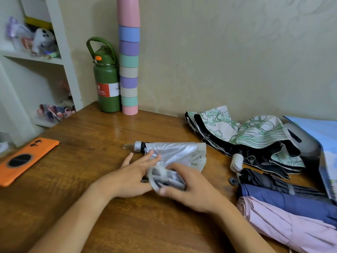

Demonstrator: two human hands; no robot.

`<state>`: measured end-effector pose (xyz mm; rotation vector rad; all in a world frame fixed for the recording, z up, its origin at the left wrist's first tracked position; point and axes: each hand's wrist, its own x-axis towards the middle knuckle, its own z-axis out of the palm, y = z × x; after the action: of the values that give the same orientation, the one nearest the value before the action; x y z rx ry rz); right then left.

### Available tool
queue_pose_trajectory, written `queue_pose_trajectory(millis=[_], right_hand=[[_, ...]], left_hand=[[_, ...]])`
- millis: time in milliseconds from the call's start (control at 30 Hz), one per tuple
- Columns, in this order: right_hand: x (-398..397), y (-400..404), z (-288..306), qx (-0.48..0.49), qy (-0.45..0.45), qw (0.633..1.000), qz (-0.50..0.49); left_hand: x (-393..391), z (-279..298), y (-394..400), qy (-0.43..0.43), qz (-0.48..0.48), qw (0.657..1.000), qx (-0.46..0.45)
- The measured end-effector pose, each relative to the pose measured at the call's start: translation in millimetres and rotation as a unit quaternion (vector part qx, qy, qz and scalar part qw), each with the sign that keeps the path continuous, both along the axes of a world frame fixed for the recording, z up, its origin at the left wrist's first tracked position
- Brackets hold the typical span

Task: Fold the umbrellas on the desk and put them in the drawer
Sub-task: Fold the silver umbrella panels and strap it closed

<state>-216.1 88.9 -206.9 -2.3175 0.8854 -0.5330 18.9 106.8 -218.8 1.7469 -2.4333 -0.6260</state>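
Note:
A silver folding umbrella (175,152) lies across the middle of the wooden desk (91,198), its handle pointing left. My left hand (135,172) lies flat on its near fabric with fingers straight, pressing it down. My right hand (189,187) grips the bunched silver fabric and strap at the near end. To the right lie a white umbrella with green flowers (255,136), half open, and three closed ones: black (264,179), blue (291,199) and pink (291,229). No drawer is in view.
An orange phone (25,159) lies face down at the desk's left edge. A green bottle (106,84) and a tall stack of pastel cups (129,70) stand at the back by the wall. White shelves (60,61) with small items stand on the left.

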Motion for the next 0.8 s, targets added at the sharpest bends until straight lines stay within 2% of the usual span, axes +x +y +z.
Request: queue_pose_trajectory(millis=[67, 133, 200, 267, 300, 367, 433, 600, 733, 800], right_hand=[[1.9, 3.9, -0.3, -0.024, 0.04, 0.999, 0.021], [3.9, 7.0, 1.1, -0.032, 0.042, 0.998, 0.03], [4.3, 7.3, 2.5, -0.017, 0.04, 0.999, 0.03], [5.0, 6.9, 2.2, -0.011, 0.041, 0.999, 0.028], [5.6, 6.9, 1.9, -0.009, 0.04, 0.999, 0.027], [6.4, 7.8, 1.9, 0.006, 0.028, 0.999, 0.022], [7.0, 7.3, 1.5, 0.026, 0.009, 1.0, 0.007], [6.3, 4.6, 0.5, 0.03, 0.008, 0.999, -0.013], [5.3, 4.4, 0.0, 0.004, 0.024, 1.0, -0.014], [6.2, 2.9, -2.1, -0.015, 0.027, 0.999, -0.015]], left_hand=[[2.8, 2.1, 1.7, 0.04, -0.019, 0.998, 0.036], [8.3, 6.1, 1.4, 0.113, -0.023, 0.992, 0.05], [16.2, 6.2, -2.0, 0.207, 0.028, 0.978, 0.005], [20.6, 2.7, -10.7, 0.265, 0.107, 0.952, -0.111], [19.1, 1.2, -16.6, 0.258, 0.132, 0.939, -0.182], [10.2, -0.4, -29.9, 0.186, 0.152, 0.927, -0.289], [3.0, 1.0, -45.3, 0.135, 0.139, 0.929, -0.314], [-0.5, 13.6, -80.0, 0.172, 0.113, 0.96, -0.19], [7.4, 21.4, -94.7, 0.119, 0.116, 0.985, -0.049], [8.5, 23.6, -95.3, 0.107, 0.113, 0.988, -0.013]])
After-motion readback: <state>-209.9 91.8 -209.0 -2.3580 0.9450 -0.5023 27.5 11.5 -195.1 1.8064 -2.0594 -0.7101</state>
